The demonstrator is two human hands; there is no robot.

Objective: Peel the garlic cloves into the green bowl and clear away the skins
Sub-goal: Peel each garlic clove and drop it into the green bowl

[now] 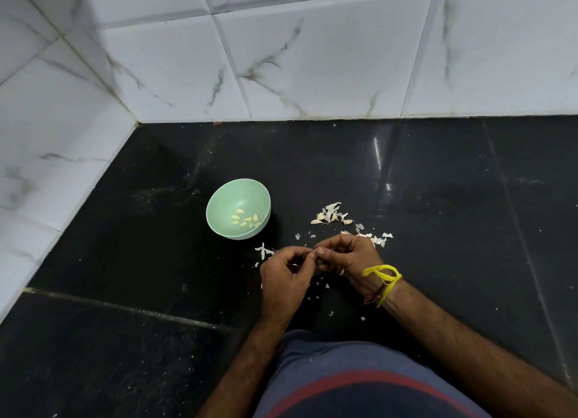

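1. Black counter [438,179] was glossy, with pale seams and dusty smudges.
2. White marble-look wall tiles [281,57] ran behind and on the left.
3. Yellow thread [386,277] was on a wrist.

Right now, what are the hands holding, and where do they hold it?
Both hands, left hand and right hand, pinch a small garlic clove between their fingertips, one at each side. Which end cannot be told.
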